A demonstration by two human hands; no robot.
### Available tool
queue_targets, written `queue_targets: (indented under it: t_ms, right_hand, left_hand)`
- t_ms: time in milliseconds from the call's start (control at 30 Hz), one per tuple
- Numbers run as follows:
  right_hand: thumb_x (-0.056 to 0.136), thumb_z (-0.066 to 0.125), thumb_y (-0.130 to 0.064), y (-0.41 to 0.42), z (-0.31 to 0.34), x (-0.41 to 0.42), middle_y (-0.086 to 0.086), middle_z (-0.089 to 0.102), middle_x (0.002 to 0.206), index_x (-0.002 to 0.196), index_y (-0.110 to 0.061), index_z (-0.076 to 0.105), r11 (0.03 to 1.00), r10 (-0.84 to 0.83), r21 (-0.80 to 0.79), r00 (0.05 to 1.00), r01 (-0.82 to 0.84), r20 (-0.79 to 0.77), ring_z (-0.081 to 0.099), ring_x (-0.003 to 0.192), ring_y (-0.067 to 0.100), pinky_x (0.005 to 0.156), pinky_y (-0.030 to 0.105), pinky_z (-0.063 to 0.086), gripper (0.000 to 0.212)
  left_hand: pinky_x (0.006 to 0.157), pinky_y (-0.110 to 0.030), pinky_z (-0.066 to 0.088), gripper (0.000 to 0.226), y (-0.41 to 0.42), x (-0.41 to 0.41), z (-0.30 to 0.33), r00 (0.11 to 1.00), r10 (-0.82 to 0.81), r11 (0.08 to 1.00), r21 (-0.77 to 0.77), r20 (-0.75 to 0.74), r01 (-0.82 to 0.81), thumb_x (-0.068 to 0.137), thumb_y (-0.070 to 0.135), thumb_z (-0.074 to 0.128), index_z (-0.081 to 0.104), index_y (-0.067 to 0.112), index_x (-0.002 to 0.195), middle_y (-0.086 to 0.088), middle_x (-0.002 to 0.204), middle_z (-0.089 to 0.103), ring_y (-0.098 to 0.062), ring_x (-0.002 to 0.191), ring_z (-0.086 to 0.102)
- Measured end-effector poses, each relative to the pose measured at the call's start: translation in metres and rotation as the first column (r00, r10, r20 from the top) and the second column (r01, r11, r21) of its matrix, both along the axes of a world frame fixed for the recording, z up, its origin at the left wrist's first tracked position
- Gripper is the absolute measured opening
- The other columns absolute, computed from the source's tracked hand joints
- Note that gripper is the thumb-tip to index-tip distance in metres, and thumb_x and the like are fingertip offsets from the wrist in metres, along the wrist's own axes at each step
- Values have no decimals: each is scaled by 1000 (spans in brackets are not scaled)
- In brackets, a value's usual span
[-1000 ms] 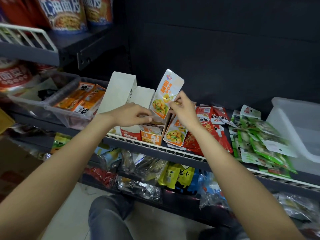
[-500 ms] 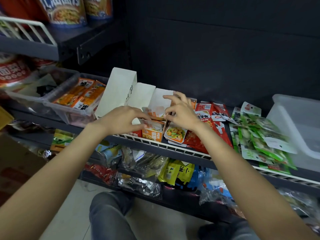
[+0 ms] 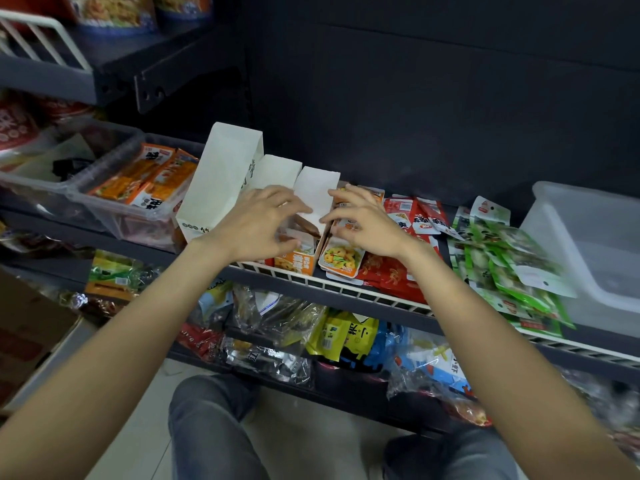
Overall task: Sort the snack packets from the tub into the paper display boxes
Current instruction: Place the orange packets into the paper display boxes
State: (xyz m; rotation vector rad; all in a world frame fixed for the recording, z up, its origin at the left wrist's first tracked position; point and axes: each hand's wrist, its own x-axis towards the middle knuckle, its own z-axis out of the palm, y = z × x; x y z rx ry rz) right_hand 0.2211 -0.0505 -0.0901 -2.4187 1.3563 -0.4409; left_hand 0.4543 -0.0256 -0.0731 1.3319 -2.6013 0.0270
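Three white paper display boxes stand on the wire-edged shelf: a tall one (image 3: 225,174), a middle one (image 3: 277,171) and a short one (image 3: 317,192) with orange snack packets (image 3: 300,262) standing in it. My left hand (image 3: 256,220) grips the short box's left wall, fingers curled over it and thumb at the front. My right hand (image 3: 363,226) touches that box's right side with spread fingers, above a loose stack of orange shrimp packets (image 3: 341,259). The box's inside is mostly hidden by my hands.
Red packets (image 3: 412,220) and green packets (image 3: 502,268) lie spread to the right. A white plastic tub (image 3: 588,258) stands at the far right. Clear tubs at left hold orange packets (image 3: 149,181). The lower shelf holds mixed bags (image 3: 346,334). My knees are below.
The orange-and-white packet my right hand held up went down into the short box and is released. Both hands closed in on the box's sides.
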Motion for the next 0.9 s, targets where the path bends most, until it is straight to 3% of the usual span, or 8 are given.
queue_targets:
  t_ms: [100, 200, 267, 433, 567, 767, 833, 900]
  right_hand:
    - [92, 55, -16, 3, 2, -9, -1, 52, 136, 114, -23, 67, 980, -184, -46, 966, 196, 183, 41, 129, 19, 106, 31, 32, 25]
    - [92, 58, -24, 10, -6, -22, 0, 66, 117, 115, -20, 66, 927, -344, -141, 937, 348, 57, 54, 116, 22, 96, 35, 44, 24]
    - [91, 58, -37, 11, -11, -25, 3, 68, 114, 122, -21, 61, 915, -388, -158, 916, 371, -97, 50, 117, 26, 98, 38, 40, 35]
    - [72, 57, -74, -9, -6, -14, 10, 46, 140, 146, -19, 30, 942, -295, -8, 818, 335, -494, 29, 130, 30, 104, 43, 24, 96]
    - [64, 57, -81, -22, -8, -9, 9, 42, 142, 150, -17, 18, 943, -184, 113, 776, 312, -603, 26, 131, 30, 107, 45, 20, 114]
    - [64, 66, -72, -20, -6, -9, 13, 30, 149, 148, -16, 25, 924, -224, 157, 825, 350, -519, 23, 136, 33, 110, 43, 21, 109]
    - [66, 74, -61, -15, -2, -8, 13, 27, 151, 148, -15, 24, 910, -250, 221, 889, 351, -382, 23, 138, 32, 111, 40, 23, 107]
    - [72, 80, -37, -8, 9, -7, 8, 38, 146, 146, -11, 28, 885, -287, 347, 951, 310, -118, 35, 134, 24, 105, 29, 30, 95]
  left_hand:
    - [99, -36, 36, 37, -1, -2, 1, 998, -1, 995, 95, 65, -5, 91, 43, 52, 59, 28, 124, 5, 124, 63, -18, 108, 60]
    - [96, -35, 40, 27, 3, -1, -1, 999, -26, 997, 71, 27, 25, 93, 39, 53, 65, 31, 116, 6, 110, 70, -19, 95, 65]
    - [95, -34, 39, 23, 5, -1, 0, 999, -40, 998, 40, -2, 40, 91, 36, 57, 67, 29, 110, 7, 104, 72, -17, 90, 66]
    - [92, -34, 42, 24, 6, -4, 5, 999, -32, 999, 40, 26, 31, 88, 37, 60, 64, 30, 111, 8, 109, 69, -15, 95, 64]
    - [89, -35, 44, 26, 10, -2, 3, 1000, -16, 998, 66, 15, 15, 89, 37, 59, 62, 29, 114, 5, 110, 68, -18, 96, 63]
    - [86, -35, 44, 24, 16, 1, -6, 997, 10, 998, 70, -76, -4, 91, 28, 58, 64, 25, 114, 3, 113, 67, -20, 100, 61]
    - [85, -36, 44, 23, 17, 2, -7, 996, 15, 998, 68, -92, -9, 91, 27, 59, 65, 24, 113, 4, 111, 68, -20, 99, 62]
    - [82, -34, 44, 23, 19, 2, -8, 994, 16, 998, 55, -112, -10, 90, 26, 60, 66, 24, 112, 4, 108, 69, -20, 95, 63]
